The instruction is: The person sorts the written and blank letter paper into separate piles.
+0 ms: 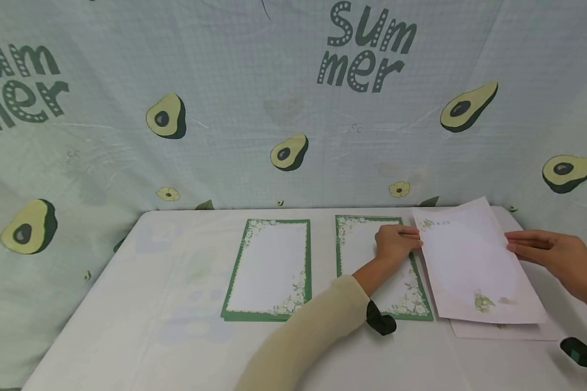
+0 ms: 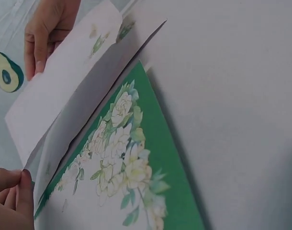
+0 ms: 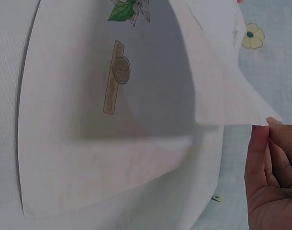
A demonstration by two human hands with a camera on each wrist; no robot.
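A pale pink sheet of paper [image 1: 469, 260] with a small plant print is raised between both hands at the right of the table. My left hand [image 1: 397, 242] pinches its left edge, reaching over a green-bordered floral sheet [image 1: 381, 282]. On the opposite side my right hand [image 1: 553, 255] pinches the right edge between thumb and fingers, as the right wrist view also shows. Beneath the raised paper lies another pale sheet [image 1: 509, 331], mostly hidden; its leaf and tan label print [image 3: 118, 76] show in the right wrist view.
Another green-bordered sheet stack [image 1: 269, 266] lies left of centre on the white table [image 1: 176, 304]. Behind the table hangs a cloth [image 1: 235, 108] printed with avocados and lettering. A dark strap piece [image 1: 381, 319] sits at the left wrist, another [image 1: 583, 353] at the right.
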